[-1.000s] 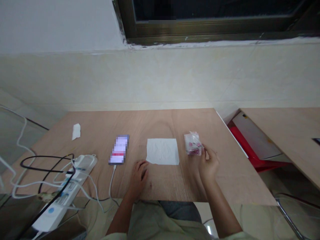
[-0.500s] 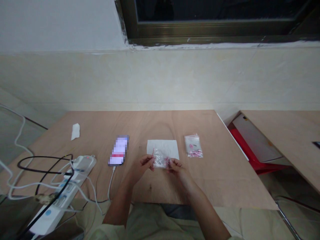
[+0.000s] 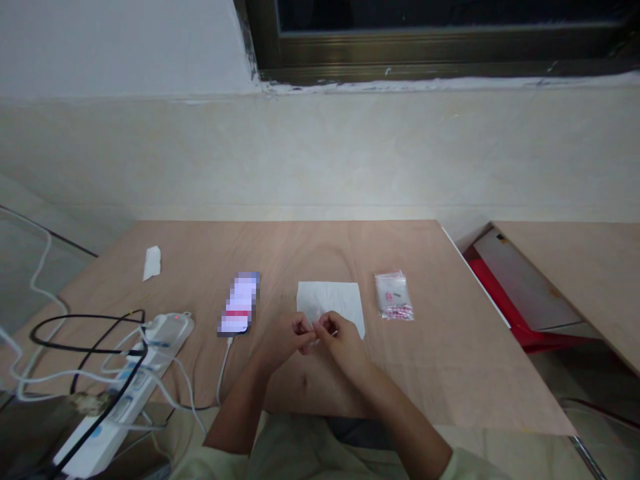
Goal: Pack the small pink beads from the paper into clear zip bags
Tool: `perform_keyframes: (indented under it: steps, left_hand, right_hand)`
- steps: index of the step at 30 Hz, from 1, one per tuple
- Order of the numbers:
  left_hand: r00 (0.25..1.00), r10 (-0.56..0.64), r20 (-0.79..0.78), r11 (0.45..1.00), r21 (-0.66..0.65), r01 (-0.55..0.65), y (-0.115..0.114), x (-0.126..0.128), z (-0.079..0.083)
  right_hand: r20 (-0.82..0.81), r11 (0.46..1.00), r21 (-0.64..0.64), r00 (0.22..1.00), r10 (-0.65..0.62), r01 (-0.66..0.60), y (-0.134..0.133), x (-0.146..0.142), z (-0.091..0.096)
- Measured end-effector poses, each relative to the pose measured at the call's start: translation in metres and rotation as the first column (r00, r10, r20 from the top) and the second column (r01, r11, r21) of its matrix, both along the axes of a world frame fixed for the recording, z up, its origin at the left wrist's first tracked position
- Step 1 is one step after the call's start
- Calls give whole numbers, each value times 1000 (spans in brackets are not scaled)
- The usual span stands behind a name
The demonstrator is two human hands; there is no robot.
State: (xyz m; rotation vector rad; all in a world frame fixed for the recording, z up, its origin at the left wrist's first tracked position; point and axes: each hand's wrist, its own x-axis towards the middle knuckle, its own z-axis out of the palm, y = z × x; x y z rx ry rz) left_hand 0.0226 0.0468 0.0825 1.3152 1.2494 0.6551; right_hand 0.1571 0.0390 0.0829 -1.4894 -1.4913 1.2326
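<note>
Over tissue, fingers hide tiny item

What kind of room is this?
Probably a simple room for desk work, maybe at home: it has a plain wooden table, a power strip, and a phone plugged into a cord.

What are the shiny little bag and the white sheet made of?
The bag looks like thin clear plastic: it glints, and pink bits show through it. The white sheet looks matte and soft, probably paper or tissue, though this view can't settle which.
</note>
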Motion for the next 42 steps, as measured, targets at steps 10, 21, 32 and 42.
perform_keyframes:
  steps: [10,21,32,42]
  left_hand:
    - [976,-109,189,982,-131,135,-8,-6,-4]
    - [976,-95,198,978,-164,129,-6,-5,1]
    - [997,82,-1,996,34,-82,-6,0,3]
    - [990,90,-110,979,192,-67,-9,5,4]
  right_hand:
    - [-182,990,-121,982,50,-73,2,12,-8]
    - [-242,982,-182,970,10,-55,-4,11,-2]
    - [-73,983,-177,996,-58,44,1,7,5]
    - [-6,976,-212,999,-46,44,6,0,-1]
